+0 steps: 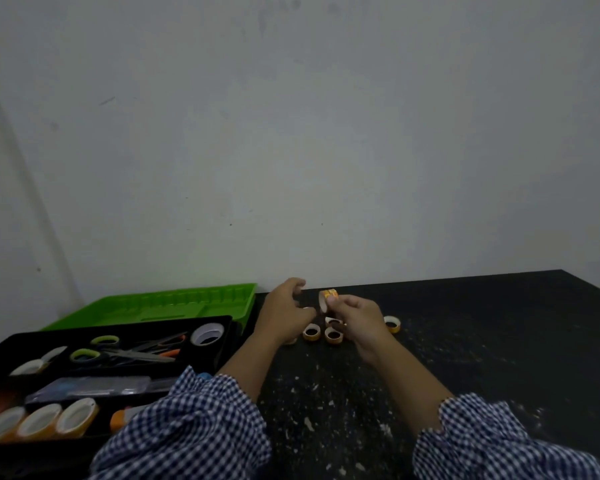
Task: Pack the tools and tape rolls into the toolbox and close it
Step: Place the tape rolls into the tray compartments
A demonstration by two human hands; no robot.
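- Pinching a small orange tape roll (328,298), the right hand (358,324) has it up off the tabletop (482,341), standing on edge, thumb and fingertips clamped on its rim.
- Left hand (284,311) hovers just to the left of that raised roll, fingers loosely curled toward it. Whether it grips anything of its own, I cannot tell.
- The two hands are close together but not touching, with the roll between them.
- Down below the gap between the hands, a cluster of small rolls (311,332) lies flat on the tabletop, packed tight, holes facing up.
- One lone roll (392,323) lies flat just right of the right hand, apart from the cluster.
- Well left of the left hand, the toolbox (136,326) stands open, its green lid (153,303) laid back behind the black tray.
- Inside, green-handled scissors (118,355) lie in the middle compartment.
- A white tape roll (207,333) sits in the corner nearest the left hand.
- A row of three orange rolls (39,420) stands on edge in the compartment farthest from both hands.
- Checked sleeves (194,427) cover both forearms below the wrists.
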